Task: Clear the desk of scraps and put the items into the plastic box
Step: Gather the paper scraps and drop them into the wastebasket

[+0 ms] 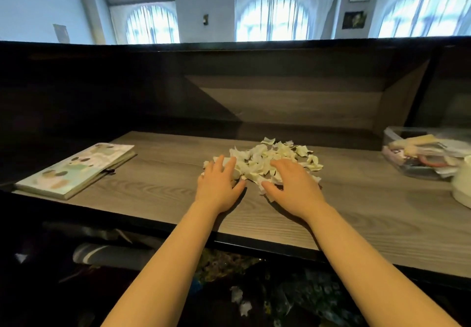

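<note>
Head view: plastic box (388, 138) partly off-frame rt, contents (420, 154) blurry

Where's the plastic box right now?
In the head view, the plastic box sits at the far right of the desk, right of the paper scraps, behind a white container.

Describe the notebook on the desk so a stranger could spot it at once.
Start with the grey wood-grain desk. At its left end, apart from the paper scraps in the middle and the plastic box at the right, lies a closed notebook. It is the only bound thing, its pale cover blotched green, pink and brown.
</note>
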Available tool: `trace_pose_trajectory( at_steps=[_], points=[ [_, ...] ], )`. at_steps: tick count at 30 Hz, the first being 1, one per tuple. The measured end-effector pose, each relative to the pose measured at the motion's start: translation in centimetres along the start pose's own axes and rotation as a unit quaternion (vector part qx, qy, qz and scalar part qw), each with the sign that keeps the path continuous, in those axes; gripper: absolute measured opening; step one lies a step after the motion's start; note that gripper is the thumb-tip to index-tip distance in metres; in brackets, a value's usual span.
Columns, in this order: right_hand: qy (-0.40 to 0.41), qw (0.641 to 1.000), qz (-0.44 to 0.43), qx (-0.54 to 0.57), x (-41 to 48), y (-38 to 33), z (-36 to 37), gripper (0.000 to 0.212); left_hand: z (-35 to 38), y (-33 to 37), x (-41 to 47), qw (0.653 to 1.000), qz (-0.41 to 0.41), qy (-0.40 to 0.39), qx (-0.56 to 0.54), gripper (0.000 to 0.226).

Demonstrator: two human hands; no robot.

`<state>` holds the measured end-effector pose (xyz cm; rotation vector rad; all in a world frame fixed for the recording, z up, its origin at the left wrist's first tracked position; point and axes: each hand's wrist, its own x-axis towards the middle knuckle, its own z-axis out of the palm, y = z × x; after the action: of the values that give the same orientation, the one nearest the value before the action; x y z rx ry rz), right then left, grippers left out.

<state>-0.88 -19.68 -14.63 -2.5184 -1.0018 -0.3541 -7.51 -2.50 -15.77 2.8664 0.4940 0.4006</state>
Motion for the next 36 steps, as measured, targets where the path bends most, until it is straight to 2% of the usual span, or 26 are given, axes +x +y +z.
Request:
trace_pose_trajectory(
  at_steps=[6,10,13,17,21,23,26,30,36],
  points=[
    [-0.07,0.997,-0.015,0.013,-0.2,-0.2,0.7,0.042,0.4,-0.6,0.2,0.998,0.057,0.018,-0.013,0.028],
    [-0.039,0.998,-0.013,0.054,-0.3,0.0,0.6,0.021,0.2,-0.5,-0.3,0.996,0.055,0.059,-0.026,0.027],
    [-0.02,0.997,-0.014,0.074,-0.3,0.3,0.9,0.018,0.2,-0.5,-0.5,0.995,0.057,0.073,-0.03,0.021],
    [0.017,0.996,-0.021,0.086,-0.3,0.4,0.8,0.031,0.2,-0.5,-0.5,0.994,0.041,0.099,-0.022,0.035],
    [-0.08,0.995,-0.021,0.059,-0.2,0.1,0.6,0.058,0.1,-0.3,-0.3,0.999,-0.002,0.048,-0.001,0.048],
    [-0.098,0.994,-0.026,0.038,0.0,0.0,0.9,0.052,0.0,-0.2,-0.4,0.999,-0.012,0.037,0.009,0.044],
    [-0.05,0.997,-0.029,0.048,0.1,0.0,1.2,0.03,-0.1,-0.1,-0.5,0.999,-0.005,0.047,0.016,0.035],
    [-0.028,0.998,-0.039,0.04,0.1,0.1,1.1,0.017,0.0,-0.3,-0.6,0.997,0.024,0.075,-0.025,0.023],
    [-0.003,0.996,-0.008,0.093,0.1,0.0,0.9,0.021,-0.3,0.1,-0.9,0.992,0.032,0.105,-0.061,0.022]
  ],
)
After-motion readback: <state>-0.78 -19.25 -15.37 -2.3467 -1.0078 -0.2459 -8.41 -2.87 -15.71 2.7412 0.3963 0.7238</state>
